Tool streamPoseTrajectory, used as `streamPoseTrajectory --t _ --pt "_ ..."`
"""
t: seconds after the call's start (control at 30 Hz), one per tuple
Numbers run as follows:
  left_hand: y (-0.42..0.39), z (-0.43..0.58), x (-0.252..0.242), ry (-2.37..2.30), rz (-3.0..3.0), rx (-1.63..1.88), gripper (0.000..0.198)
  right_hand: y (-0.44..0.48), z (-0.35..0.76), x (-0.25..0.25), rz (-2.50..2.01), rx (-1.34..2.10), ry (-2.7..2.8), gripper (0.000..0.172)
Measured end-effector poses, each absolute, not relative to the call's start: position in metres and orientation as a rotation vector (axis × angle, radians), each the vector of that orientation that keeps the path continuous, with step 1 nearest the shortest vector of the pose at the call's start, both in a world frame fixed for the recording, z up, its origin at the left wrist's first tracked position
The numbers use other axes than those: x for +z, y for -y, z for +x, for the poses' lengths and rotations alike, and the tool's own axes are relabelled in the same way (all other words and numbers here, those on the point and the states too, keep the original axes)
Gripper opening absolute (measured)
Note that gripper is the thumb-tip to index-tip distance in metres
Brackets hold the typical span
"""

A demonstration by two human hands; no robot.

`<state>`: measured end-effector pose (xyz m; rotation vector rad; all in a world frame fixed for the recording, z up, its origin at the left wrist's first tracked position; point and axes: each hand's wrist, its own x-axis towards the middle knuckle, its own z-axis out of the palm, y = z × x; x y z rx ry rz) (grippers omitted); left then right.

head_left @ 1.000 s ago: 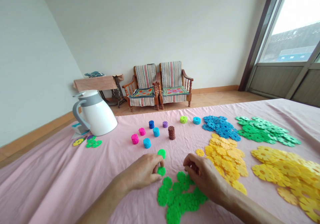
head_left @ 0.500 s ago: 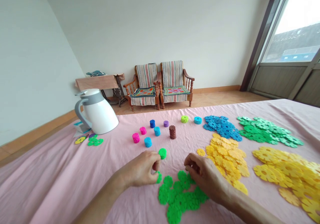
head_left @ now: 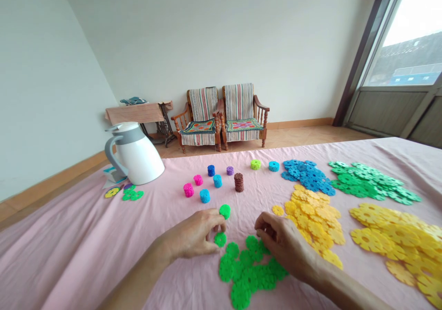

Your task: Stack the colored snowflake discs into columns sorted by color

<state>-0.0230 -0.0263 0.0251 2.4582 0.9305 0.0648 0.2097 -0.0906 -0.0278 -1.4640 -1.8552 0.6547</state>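
My left hand (head_left: 198,233) is low over the cloth, thumb and fingers parted around a small green snowflake disc (head_left: 220,239). Just beyond its fingertips stands a short stack of green discs (head_left: 224,211). A loose pile of green discs (head_left: 247,273) lies between my forearms. At the pile's upper right edge, my right hand (head_left: 279,238) has its fingers curled in towards the thumb; whatever they may hold is hidden. Farther out are small stacks in pink (head_left: 188,190), light blue (head_left: 205,196), dark blue (head_left: 211,170), purple (head_left: 229,171), brown (head_left: 238,182) and lime (head_left: 255,164).
Yellow discs (head_left: 314,218) are heaped beside my right hand, with larger yellow ones (head_left: 400,236) farther right. Blue (head_left: 307,176) and dark green piles (head_left: 373,181) lie behind. A white jug (head_left: 141,158) stands at the left on the pink cloth (head_left: 155,218). Two chairs (head_left: 241,121) are beyond.
My left thumb and fingers have spread apart, and more of the green disc between them shows. My right hand has stayed practically where it was.
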Motion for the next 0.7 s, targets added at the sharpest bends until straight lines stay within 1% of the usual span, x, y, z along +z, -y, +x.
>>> streamPoseTrajectory --t 0.13,0.47,0.6,0.7 --pt "0.029 -0.018 0.026 -0.917 2.519 0.043 0.015 0.091 0.21 -0.029 -1.459 0.656 1.851 0.011" --pt "0.04 -0.012 0.02 -1.025 2.78 -0.006 0.02 0.089 0.211 -0.031 -1.452 0.656 1.85 0.012" --pt "0.028 -0.019 0.028 -1.024 2.711 0.169 0.023 0.091 0.21 -0.028 -1.459 0.66 1.855 0.012" --pt "0.013 -0.02 0.033 -1.041 2.621 0.348 0.022 0.091 0.21 -0.026 -1.468 0.668 1.858 0.012"
